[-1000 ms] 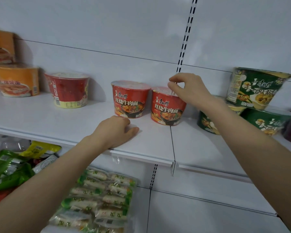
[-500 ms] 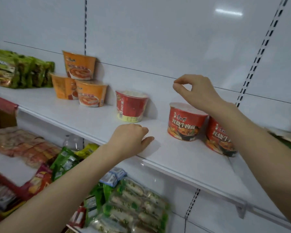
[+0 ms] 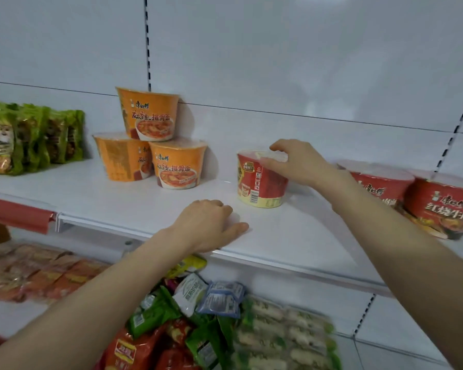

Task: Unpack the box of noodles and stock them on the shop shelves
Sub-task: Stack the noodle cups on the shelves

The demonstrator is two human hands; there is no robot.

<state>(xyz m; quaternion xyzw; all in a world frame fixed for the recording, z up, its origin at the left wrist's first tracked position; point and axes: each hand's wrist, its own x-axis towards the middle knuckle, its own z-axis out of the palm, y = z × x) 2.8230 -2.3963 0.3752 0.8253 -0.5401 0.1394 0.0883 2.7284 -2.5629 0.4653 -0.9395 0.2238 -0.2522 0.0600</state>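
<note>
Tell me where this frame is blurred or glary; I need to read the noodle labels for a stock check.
Head view: orange bowls have readable print; red cup under the right hand is fairly sharp; red bowls at the right edge are smeared; lower-shelf packets are blurred; light is even, with soft shadows and no harsh glare.

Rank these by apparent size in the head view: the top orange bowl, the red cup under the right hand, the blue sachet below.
1. Top orange bowl.
2. Red cup, nearly alike; right hand covers part, so unsure.
3. Blue sachet, clearly smallest.
</note>
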